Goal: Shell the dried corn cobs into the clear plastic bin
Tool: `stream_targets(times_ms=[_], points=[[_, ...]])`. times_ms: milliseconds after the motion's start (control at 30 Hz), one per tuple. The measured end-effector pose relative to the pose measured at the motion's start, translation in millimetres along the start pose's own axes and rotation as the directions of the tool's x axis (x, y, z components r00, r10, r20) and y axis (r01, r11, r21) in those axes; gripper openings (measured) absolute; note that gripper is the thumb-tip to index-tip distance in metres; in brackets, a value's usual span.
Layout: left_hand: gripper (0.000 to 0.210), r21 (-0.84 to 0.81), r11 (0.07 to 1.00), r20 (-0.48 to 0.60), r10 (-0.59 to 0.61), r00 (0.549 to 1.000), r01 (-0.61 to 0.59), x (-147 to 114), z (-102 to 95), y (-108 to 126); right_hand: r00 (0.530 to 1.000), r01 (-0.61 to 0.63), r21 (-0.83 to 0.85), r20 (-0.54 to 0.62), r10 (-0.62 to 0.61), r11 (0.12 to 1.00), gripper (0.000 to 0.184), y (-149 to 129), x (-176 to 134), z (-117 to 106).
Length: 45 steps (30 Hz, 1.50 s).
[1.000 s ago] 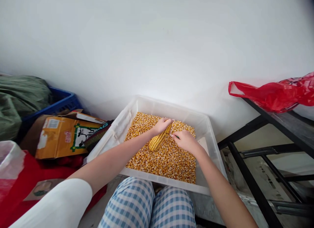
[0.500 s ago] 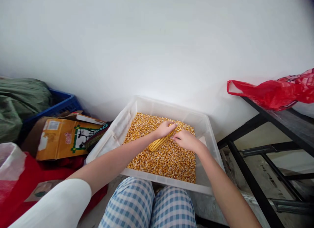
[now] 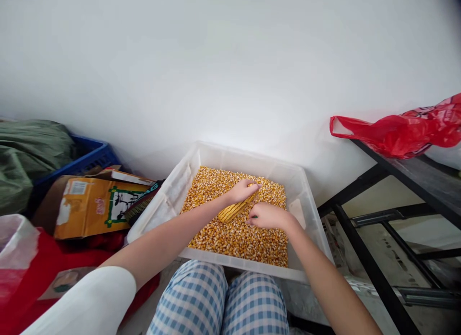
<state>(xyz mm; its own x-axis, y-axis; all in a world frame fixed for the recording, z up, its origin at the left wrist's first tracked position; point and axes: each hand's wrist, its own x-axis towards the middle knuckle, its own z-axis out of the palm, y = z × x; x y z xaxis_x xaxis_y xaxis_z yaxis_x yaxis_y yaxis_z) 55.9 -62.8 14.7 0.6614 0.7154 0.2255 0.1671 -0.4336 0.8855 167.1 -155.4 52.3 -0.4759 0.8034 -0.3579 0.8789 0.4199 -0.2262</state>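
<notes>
An ear of corn (image 3: pixel 230 212) lies slanted above a bed of loose corn kernels (image 3: pixel 230 241) in a translucent plastic bin (image 3: pixel 248 264). Fingers of my left hand (image 3: pixel 243 191) are wrapped round its far end. Just right of the ear and a little nearer to me, my right hand (image 3: pixel 267 215) is closed low over the kernels, apart from the ear. A small dark bit shows at its fingertips, too small to name. My palm hides the rest of what is in that hand.
To the left are a torn orange cardboard box (image 3: pixel 90 205), a blue crate (image 3: pixel 93 155) with a green sheet (image 3: pixel 32 157), and a red bag (image 3: pixel 21 277). A black metal frame (image 3: pixel 363 248) stands right, with a red plastic bag (image 3: pixel 399 133) on top. A white wall (image 3: pixel 230 61) rises behind.
My right hand has drawn back from the ear, toward me and lower over the kernels. The thin dark item at its fingertips shows less now. My left hand keeps its hold.
</notes>
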Motion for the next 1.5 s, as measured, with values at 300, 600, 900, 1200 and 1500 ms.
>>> stream_targets(times_ms=[300, 600, 900, 1200, 1500], points=[[0.031, -0.418, 0.888, 0.022, -0.201, 0.979, 0.192, 5, -18.4, -6, 0.985, -0.081, 0.059, -0.147, 0.089, 0.995, 0.031, 13, -2, -5], [0.031, -0.390, 0.899, 0.049, -0.195, 0.980, 0.199, 2, -21.8, 0, 0.981, -0.107, 0.034, -0.159, 0.111, 0.994, 0.036, 15, -1, -4], [0.042, -0.179, 0.967, 0.053, -0.174, 0.983, 0.181, 2, -25.3, -6, 0.976, -0.119, 0.059, -0.179, 0.128, 0.991, 0.033, 17, -1, -4], [0.063, 0.726, 0.660, -0.297, 0.050, 0.954, 0.192, 21, -156.6, 64, 0.985, -0.144, 0.160, -0.074, 0.158, 0.976, 0.031, 32, 6, 8], [0.062, 0.849, 0.442, -0.050, -0.478, 0.877, 0.290, -53, -100.7, 46, 0.951, -0.201, 0.269, -0.175, 0.253, 0.942, 0.035, 13, -31, 1]])
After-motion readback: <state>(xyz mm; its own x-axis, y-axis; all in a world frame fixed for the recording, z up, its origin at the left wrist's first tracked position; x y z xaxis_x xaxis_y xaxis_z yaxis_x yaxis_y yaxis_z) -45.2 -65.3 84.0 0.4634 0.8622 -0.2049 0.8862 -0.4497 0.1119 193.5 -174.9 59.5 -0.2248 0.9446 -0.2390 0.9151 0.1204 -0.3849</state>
